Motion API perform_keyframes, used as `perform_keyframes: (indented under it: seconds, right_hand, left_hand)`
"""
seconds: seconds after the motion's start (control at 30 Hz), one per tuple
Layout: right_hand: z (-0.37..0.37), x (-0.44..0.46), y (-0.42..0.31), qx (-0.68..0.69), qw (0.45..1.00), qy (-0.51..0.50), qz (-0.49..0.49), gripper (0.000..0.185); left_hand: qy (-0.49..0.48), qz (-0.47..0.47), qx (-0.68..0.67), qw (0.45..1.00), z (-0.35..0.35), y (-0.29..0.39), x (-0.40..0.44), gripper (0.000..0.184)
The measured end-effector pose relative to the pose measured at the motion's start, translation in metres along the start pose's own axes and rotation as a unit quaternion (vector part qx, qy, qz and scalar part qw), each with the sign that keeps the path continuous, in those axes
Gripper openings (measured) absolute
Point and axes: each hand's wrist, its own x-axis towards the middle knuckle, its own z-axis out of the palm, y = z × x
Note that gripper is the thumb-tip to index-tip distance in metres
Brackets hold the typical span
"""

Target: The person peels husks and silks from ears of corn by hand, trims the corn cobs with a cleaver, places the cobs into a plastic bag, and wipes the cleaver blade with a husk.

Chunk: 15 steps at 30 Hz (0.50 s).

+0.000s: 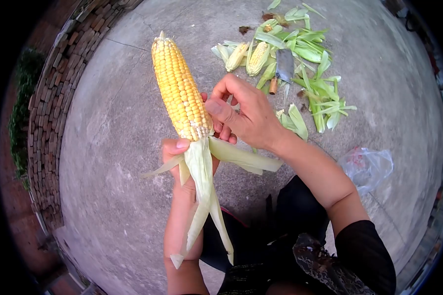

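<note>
A yellow ear of corn (178,88) stands tilted in front of me, its kernels bare and its tip pointing up and away. Pale green husk leaves (198,164) are peeled down from its base and hang below. My left hand (173,153) is wrapped round the base of the ear, thumb in front and fingers partly hidden behind. Beside the lower right of the kernels, my right hand (246,113) has its thumb and forefinger pinched close together. Anything between those fingertips is too small or hidden to name.
On the concrete ground (113,196) lies a cleaver (284,65) with a wooden handle. Around it are partly husked corn ears (258,59) and heaps of green husks (325,93). A clear plastic bag (368,167) lies at right. Stacked bricks (59,83) line the left.
</note>
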Motion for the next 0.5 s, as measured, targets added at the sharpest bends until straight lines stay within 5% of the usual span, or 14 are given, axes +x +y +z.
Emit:
perform_keyframes:
  seconds: [0.03, 0.1, 0.2, 0.3, 0.37, 0.47, 0.5]
  right_hand:
    - [0.001, -0.001, -0.006, -0.036, 0.997, -0.029, -0.055, 0.037]
    - [0.000, -0.002, -0.013, -0.074, 0.995, -0.051, -0.044, 0.038]
    - [0.008, -0.005, -0.008, -0.030, 0.998, -0.060, -0.005, 0.036]
    - [0.007, 0.001, 0.013, -0.079, 0.987, 0.037, -0.138, 0.031]
    - [-0.006, 0.006, 0.034, -0.157, 0.986, 0.058, -0.003, 0.027]
    - [-0.017, 0.007, 0.065, -0.187, 0.973, 0.124, 0.046, 0.021]
    - [-0.019, 0.005, 0.054, -0.168, 0.976, 0.098, 0.093, 0.032]
  left_hand:
    - [0.110, 0.017, 0.024, 0.993, 0.007, -0.002, -0.004, 0.079]
    - [0.129, -0.026, 0.081, 0.988, -0.009, 0.002, -0.011, 0.074]
    - [0.068, -0.079, 0.122, 0.987, -0.019, -0.001, -0.010, 0.064]
    - [-0.046, -0.106, 0.054, 0.992, -0.024, 0.003, -0.001, 0.074]
    - [-0.096, -0.098, 0.011, 0.991, -0.017, 0.001, 0.003, 0.078]
    - [-0.158, -0.096, -0.027, 0.982, -0.020, 0.004, 0.005, 0.093]
    - [-0.158, -0.091, -0.030, 0.983, -0.022, 0.003, 0.005, 0.091]
